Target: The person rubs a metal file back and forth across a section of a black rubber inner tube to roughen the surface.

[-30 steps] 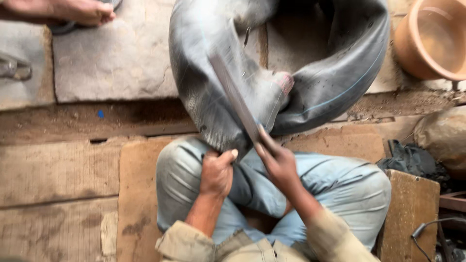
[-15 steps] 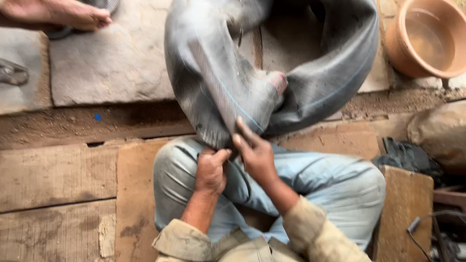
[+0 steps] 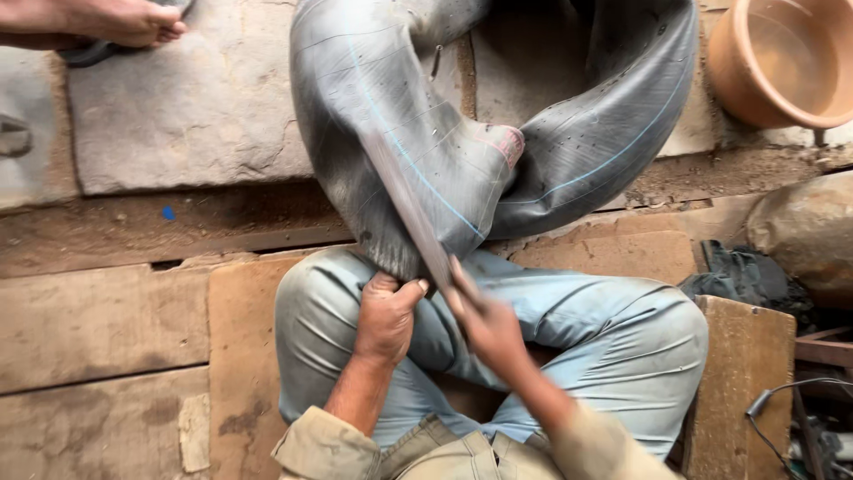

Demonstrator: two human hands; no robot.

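Note:
A large grey rubber inner tube [image 3: 569, 151] lies folded over my knees, which are in light blue trousers [image 3: 613, 329]. My left hand [image 3: 386, 316] grips the near edge of the tube's fold. My right hand [image 3: 484, 324], blurred by motion, holds the near end of a long flat metal file [image 3: 404, 204]. The file lies slanted across the tube's grey surface, its far end pointing up and left. A pink patch of rubber [image 3: 506, 142] shows at the tip of the fold.
An orange plastic basin [image 3: 782, 62] stands at the top right. Another person's bare foot [image 3: 115, 22] rests on stone slabs [image 3: 195, 107] at top left. Wooden boards [image 3: 98, 329] lie to my left, a dark cloth [image 3: 737, 276] and cable [image 3: 791, 400] at right.
My right hand has slid back toward me with the file, after pushing it forward along the tube half a second ago. My left hand has kept its grip on the fold.

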